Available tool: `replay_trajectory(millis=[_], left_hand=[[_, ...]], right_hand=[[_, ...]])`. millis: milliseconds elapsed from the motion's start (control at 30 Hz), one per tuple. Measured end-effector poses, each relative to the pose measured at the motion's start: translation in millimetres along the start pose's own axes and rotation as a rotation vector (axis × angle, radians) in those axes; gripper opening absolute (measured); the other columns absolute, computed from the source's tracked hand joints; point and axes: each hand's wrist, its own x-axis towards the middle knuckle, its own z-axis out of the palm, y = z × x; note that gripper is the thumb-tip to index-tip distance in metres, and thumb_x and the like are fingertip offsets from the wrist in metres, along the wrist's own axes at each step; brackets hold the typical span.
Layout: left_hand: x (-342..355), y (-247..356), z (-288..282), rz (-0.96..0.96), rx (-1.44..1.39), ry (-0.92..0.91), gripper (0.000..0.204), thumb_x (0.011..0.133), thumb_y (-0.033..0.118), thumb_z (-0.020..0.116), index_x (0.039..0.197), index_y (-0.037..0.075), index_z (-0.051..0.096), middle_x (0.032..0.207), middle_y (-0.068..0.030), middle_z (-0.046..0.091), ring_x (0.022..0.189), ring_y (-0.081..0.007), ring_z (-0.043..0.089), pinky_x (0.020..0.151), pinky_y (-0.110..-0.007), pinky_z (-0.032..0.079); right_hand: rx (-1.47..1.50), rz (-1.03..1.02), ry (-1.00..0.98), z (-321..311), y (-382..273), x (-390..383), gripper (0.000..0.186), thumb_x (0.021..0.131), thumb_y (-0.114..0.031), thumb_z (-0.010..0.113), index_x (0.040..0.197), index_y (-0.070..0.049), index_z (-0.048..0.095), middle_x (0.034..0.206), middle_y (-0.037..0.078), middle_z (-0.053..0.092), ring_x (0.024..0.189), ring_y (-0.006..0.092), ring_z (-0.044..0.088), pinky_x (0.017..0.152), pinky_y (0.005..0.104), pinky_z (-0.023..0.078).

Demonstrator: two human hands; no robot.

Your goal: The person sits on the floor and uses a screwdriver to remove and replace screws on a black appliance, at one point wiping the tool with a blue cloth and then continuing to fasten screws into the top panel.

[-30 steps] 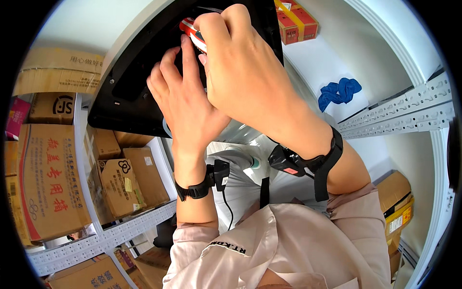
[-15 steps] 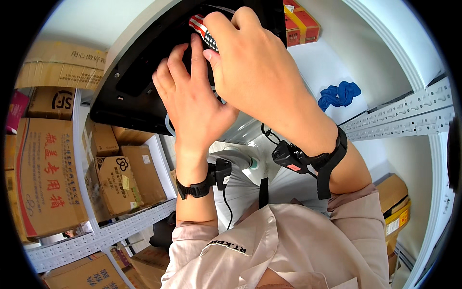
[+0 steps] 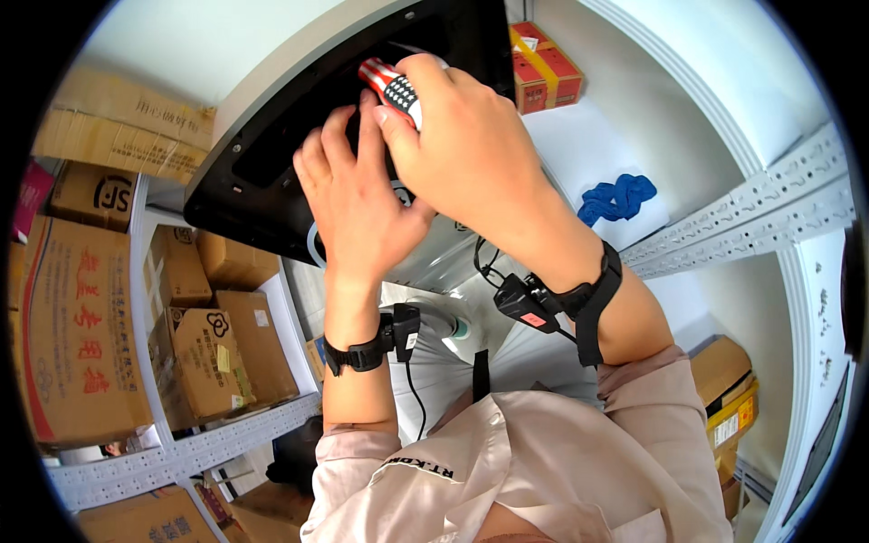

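My right hand (image 3: pixel 466 136) is closed around a tool with a stubby handle (image 3: pixel 398 90) patterned in red and white stripes and white stars on dark. The tool's working end is hidden, so its kind does not show. Below its striped end, my left hand (image 3: pixel 367 199) lies with fingers stretched out over a black panel (image 3: pixel 213 195) with a pale curved rim. The left fingertips are close to the handle; whether they touch it I cannot tell. Both wrists carry black straps with small black boxes, the left one (image 3: pixel 403 330) trailing a cable.
Shelves with cardboard boxes (image 3: pixel 86 335) stand at my left. On the right, a white shelf holds a red box (image 3: pixel 548 68) with yellow tape and a crumpled blue cloth (image 3: pixel 618 199). A perforated white rail (image 3: pixel 733 217) and a yellow box (image 3: pixel 733 416) are lower right.
The view has shifted a little, so the shelves and red box sit differently in it. My right hand stays on the tool, and more of the patterned handle shows. My left hand remains spread beside it.
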Motion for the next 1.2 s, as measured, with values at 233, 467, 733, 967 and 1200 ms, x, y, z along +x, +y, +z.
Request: replay_trajectory(millis=[233, 467, 733, 967, 1200], left_hand=[[-7, -15, 13, 0.059, -0.002, -0.008, 0.076, 0.082, 0.039, 0.069, 0.146, 0.007, 0.045, 0.138, -0.0213, 0.047, 0.123, -0.0418, 0.042, 0.107, -0.05, 0.031], [-9, 5, -3, -0.008, -0.003, -0.114, 0.094, 0.075, 0.031, 0.08, 0.154, 0.011, 0.035, 0.148, -0.0186, 0.039, 0.132, -0.0428, 0.034, 0.114, -0.053, 0.026], [-1, 3, -21, -0.038, -0.182, -0.127, 0.063, 0.085, 0.027, 0.074, 0.143, 0.013, 0.052, 0.15, -0.0149, 0.044, 0.142, -0.0371, 0.032, 0.12, -0.054, 0.019], [1, 79, -43, -0.172, -0.656, -0.081, 0.043, 0.091, 0.019, 0.071, 0.13, 0.004, 0.062, 0.134, -0.0132, 0.06, 0.128, -0.0282, 0.053, 0.113, -0.041, 0.033], [-29, 197, -33, -0.123, -1.398, -0.369, 0.056, 0.092, 0.02, 0.071, 0.139, -0.003, 0.051, 0.134, -0.0158, 0.061, 0.126, -0.0248, 0.056, 0.111, -0.04, 0.039]], right_hand=[[0.064, 0.004, 0.067, -35, -16, -20, 0.023, 0.085, -0.022, 0.066, 0.096, -0.002, 0.062, 0.084, 0.021, 0.065, 0.074, 0.0402, 0.066, 0.061, 0.0475, 0.054], [0.332, -0.076, 0.154, -111, 39, -82, 0.047, 0.082, -0.01, 0.073, 0.126, 0.001, 0.058, 0.106, 0.017, 0.066, 0.093, 0.0306, 0.066, 0.083, 0.036, 0.051], [0.322, -0.082, 0.375, -179, 87, -154, 0.054, 0.09, -0.012, 0.07, 0.136, 0.005, 0.048, 0.116, 0.016, 0.057, 0.104, 0.0247, 0.058, 0.092, 0.0325, 0.046], [0.59, 0.132, 0.396, -188, 106, -197, 0.048, 0.094, -0.007, 0.064, 0.136, 0.005, 0.046, 0.125, 0.013, 0.049, 0.115, 0.0203, 0.052, 0.101, 0.0313, 0.041], [0.498, 0.06, 0.306, -207, 97, -218, 0.049, 0.089, -0.004, 0.068, 0.135, 0.001, 0.049, 0.124, 0.013, 0.051, 0.115, 0.024, 0.053, 0.101, 0.034, 0.042]])
